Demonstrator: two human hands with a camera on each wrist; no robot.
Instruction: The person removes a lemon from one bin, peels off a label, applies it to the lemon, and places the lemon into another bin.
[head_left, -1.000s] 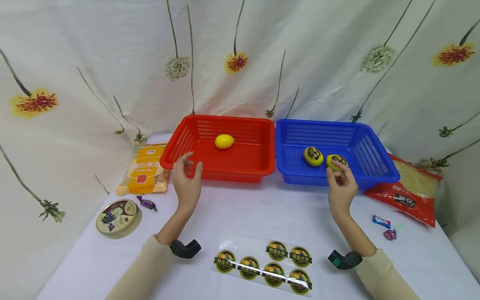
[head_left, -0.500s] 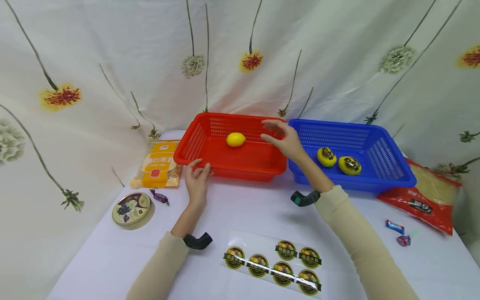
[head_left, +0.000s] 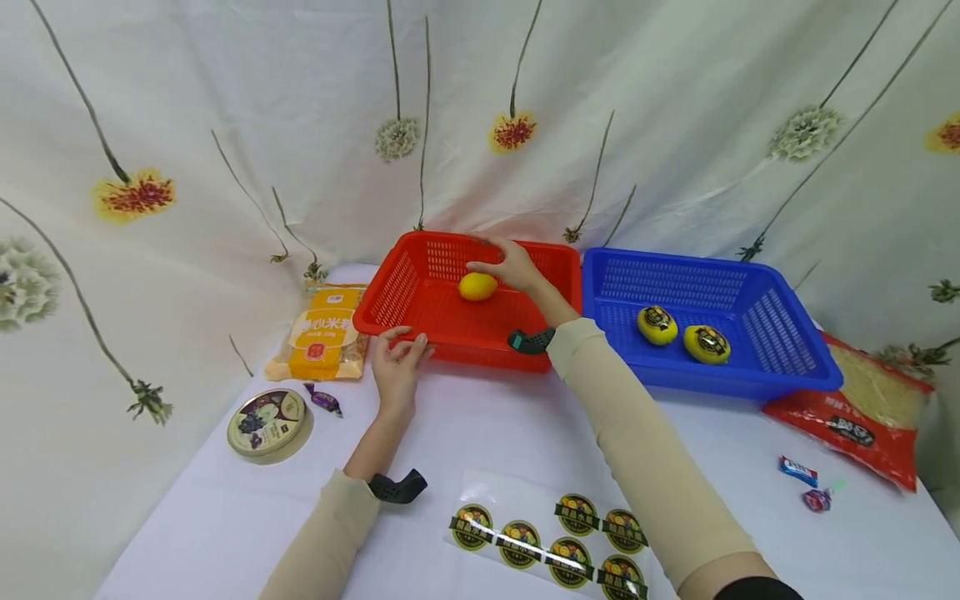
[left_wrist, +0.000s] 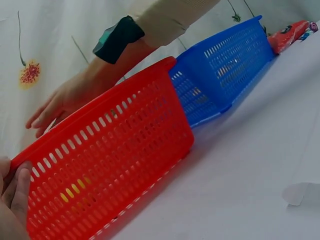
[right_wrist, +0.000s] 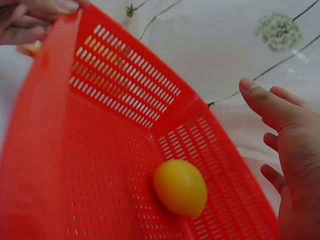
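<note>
— Now, what are the fingers doing?

— The right hand (head_left: 512, 263) is reaching into the red basket (head_left: 420, 321), its fingers (right_wrist: 272, 107) straight and spread, hovering just above the single plain lemon (head_left: 477, 286) without closing on it. The lemon is lying on the basket floor near the far wall. The left hand (head_left: 397, 367) is resting on the basket's near rim toward its left corner, fingertips (head_left: 408, 340) laid nearly flat against the edge, gripping nothing that I can make out.

— And beyond the hands?

— One blue basket (head_left: 780, 367) is standing just beside the red one, on its right, and two labelled lemons (head_left: 682, 333) are sitting side by side inside it. Along the table's near edge a clear sticker sheet (head_left: 558, 542) is lying with six round labels showing. Toward the left edge there are one yellow packet (head_left: 324, 333), one round tin (head_left: 267, 421) and one purple sweet (head_left: 324, 400). Toward the right edge one red bag (head_left: 862, 404) is lying, with two small wrapped sweets (head_left: 806, 483) in front of it.
</note>
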